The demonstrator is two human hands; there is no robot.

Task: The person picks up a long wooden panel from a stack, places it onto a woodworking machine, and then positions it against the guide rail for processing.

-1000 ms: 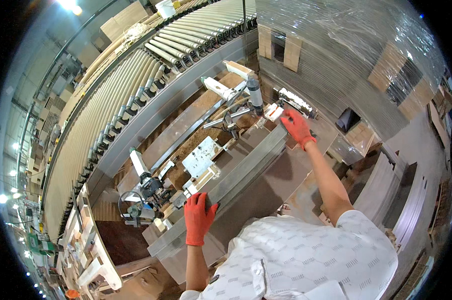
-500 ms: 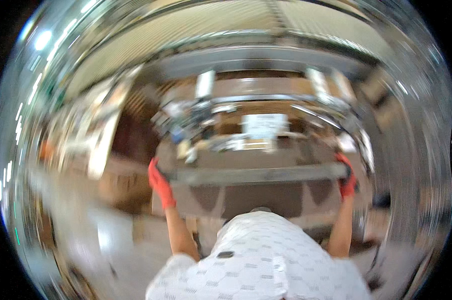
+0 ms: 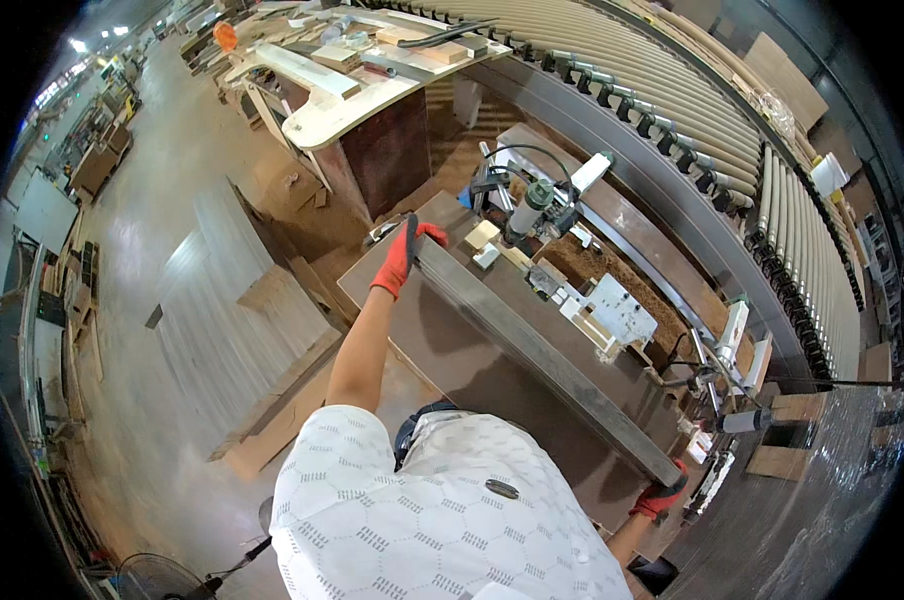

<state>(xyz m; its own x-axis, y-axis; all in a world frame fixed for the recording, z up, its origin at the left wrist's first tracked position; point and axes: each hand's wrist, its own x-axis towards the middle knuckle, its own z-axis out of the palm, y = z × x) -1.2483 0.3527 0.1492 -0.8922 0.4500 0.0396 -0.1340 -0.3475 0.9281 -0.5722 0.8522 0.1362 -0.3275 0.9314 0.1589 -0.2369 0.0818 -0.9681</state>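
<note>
A long, narrow grey board (image 3: 542, 352) spans the space in front of me, slanting from upper left to lower right. My left hand (image 3: 400, 262), in a red and black glove, is closed round its far left end. At the near right end, my right hand (image 3: 660, 494), gloved alike, grips the board, its fingers partly hidden. Beneath the board lies a brown worktop (image 3: 472, 375). Beyond it stands a machine with a green and silver motor (image 3: 530, 208), a pale plate (image 3: 622, 310) and small wooden blocks (image 3: 482, 236). A second cylindrical motor (image 3: 744, 420) sits at the right.
A roller conveyor (image 3: 682, 90) runs behind the machine. Far left, a pale-topped bench (image 3: 342, 115) carries wood pieces. A stack of grey boards (image 3: 237, 300) lies left on the floor, near a fan (image 3: 157, 578). Plastic-wrapped material (image 3: 802, 500) is at my right.
My view has turned left and sharpened from a blur. The board, earlier level across the view, now appears slanted; both hands still hold its ends.
</note>
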